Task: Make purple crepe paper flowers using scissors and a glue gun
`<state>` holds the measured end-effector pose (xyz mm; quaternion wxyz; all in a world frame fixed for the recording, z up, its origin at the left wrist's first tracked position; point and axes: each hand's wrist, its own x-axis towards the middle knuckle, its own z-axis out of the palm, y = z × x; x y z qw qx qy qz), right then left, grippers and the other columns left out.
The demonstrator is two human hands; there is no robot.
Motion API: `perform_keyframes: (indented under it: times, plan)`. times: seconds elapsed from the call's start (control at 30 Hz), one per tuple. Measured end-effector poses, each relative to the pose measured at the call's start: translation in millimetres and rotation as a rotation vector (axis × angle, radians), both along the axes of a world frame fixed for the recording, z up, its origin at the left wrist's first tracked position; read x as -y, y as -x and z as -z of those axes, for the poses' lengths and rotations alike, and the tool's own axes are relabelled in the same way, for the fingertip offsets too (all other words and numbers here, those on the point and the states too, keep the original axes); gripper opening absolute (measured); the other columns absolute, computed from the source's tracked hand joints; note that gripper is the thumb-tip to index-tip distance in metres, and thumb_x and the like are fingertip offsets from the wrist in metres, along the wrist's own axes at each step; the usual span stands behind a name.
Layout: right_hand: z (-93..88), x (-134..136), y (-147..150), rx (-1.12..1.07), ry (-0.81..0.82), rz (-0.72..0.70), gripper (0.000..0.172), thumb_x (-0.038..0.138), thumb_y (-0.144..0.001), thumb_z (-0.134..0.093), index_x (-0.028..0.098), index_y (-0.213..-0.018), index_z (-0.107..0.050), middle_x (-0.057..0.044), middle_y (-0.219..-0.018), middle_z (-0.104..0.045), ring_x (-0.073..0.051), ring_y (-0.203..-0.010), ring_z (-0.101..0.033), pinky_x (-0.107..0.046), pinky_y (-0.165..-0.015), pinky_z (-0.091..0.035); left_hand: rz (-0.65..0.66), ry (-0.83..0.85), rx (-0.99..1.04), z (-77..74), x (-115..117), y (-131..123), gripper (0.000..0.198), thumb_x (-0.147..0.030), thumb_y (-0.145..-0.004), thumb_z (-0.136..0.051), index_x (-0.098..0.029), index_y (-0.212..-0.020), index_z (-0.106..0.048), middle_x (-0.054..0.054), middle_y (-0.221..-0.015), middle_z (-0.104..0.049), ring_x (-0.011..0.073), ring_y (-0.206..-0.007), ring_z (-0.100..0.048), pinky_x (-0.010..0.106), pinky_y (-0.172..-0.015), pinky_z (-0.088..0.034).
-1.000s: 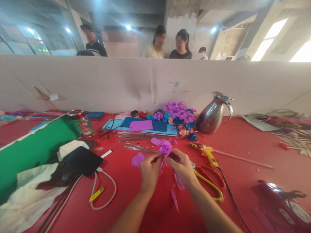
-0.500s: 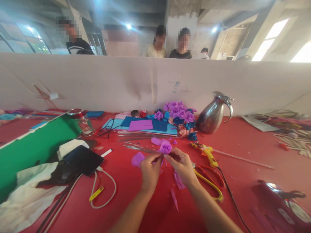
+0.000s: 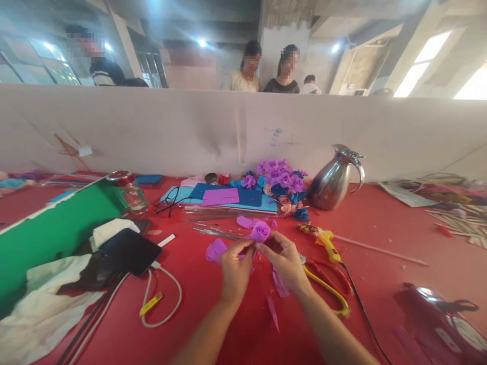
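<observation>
A small purple paper rose (image 3: pixel 261 231) is held above the red table (image 3: pixel 380 223) between both my hands. My left hand (image 3: pixel 235 268) pinches it from the left, fingers closed. My right hand (image 3: pixel 284 261) pinches it from the right, fingers curled. A loose purple petal piece (image 3: pixel 215 249) lies just left of my left hand. More purple scraps (image 3: pixel 279 286) lie under my right wrist.
Yellow-handled scissors (image 3: pixel 326 286) and a yellow glue gun (image 3: pixel 322 238) lie right of my hands. A steel jug (image 3: pixel 335 178), a bunch of paper flowers (image 3: pixel 279 181), coloured sheets (image 3: pixel 224 196), a phone (image 3: pixel 130 251) with cable and a green board (image 3: pixel 49 230) surround them. People stand behind the white partition (image 3: pixel 190 132).
My hands and the rose have stayed almost in place, with a slight turn of the rose. A person behind the partition has walked left.
</observation>
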<state>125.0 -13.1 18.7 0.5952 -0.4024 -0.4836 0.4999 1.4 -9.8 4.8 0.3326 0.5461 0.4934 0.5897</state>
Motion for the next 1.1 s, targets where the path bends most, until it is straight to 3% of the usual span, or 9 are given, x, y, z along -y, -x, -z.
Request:
perform_keyframes:
  times: [0.37, 0.6, 0.9, 1.1]
  plan:
    - [8.5, -2.1, -2.0, -0.061, -0.005, 0.013, 0.018, 0.034, -0.072, -0.077, 0.02, -0.082, -0.071, -0.002, -0.078, -0.071, -0.017, -0.074, -0.063, -0.03, -0.077, -0.05, 0.096, 0.097, 0.05, -5.8, 0.2, 0.5, 0.013, -0.028, -0.073, -0.069, -0.02, -0.081, -0.077, 0.006, -0.081, -0.076, 0.02, -0.072, -0.069, 0.03, -0.068, -0.053]
    - [10.1, -4.6, -2.4, -0.123, 0.017, 0.034, 0.022, 0.035, -0.071, -0.077, 0.02, -0.085, -0.072, -0.004, -0.083, -0.073, -0.019, -0.077, -0.066, -0.033, -0.078, -0.052, 0.239, 0.256, 0.416, -20.5, -1.1, -0.7, 0.02, -0.025, -0.067, -0.071, -0.018, -0.084, -0.077, 0.006, -0.084, -0.077, 0.0192, -0.077, -0.069, 0.031, -0.078, -0.054]
    - [9.9, -3.7, 0.1, -0.052, 0.003, 0.05, 0.018, 0.035, -0.072, -0.075, 0.02, -0.083, -0.072, -0.003, -0.077, -0.073, -0.018, -0.074, -0.066, -0.031, -0.074, -0.051, 0.141, 0.152, 0.376, -15.9, -2.3, 1.6, 0.013, -0.025, -0.067, -0.069, -0.02, -0.077, -0.078, 0.006, -0.086, -0.077, 0.0217, -0.086, -0.069, 0.033, -0.083, -0.054]
    - [8.3, -2.4, 1.4, -0.055, 0.004, 0.07, 0.02, 0.035, -0.07, -0.076, 0.019, -0.082, -0.072, -0.003, -0.078, -0.073, -0.018, -0.075, -0.065, -0.032, -0.076, -0.051, 0.149, 0.201, 0.414, -19.2, -1.5, 1.2, 0.014, -0.025, -0.065, -0.072, -0.019, -0.077, -0.076, 0.005, -0.083, -0.077, 0.0212, -0.084, -0.069, 0.033, -0.081, -0.054]
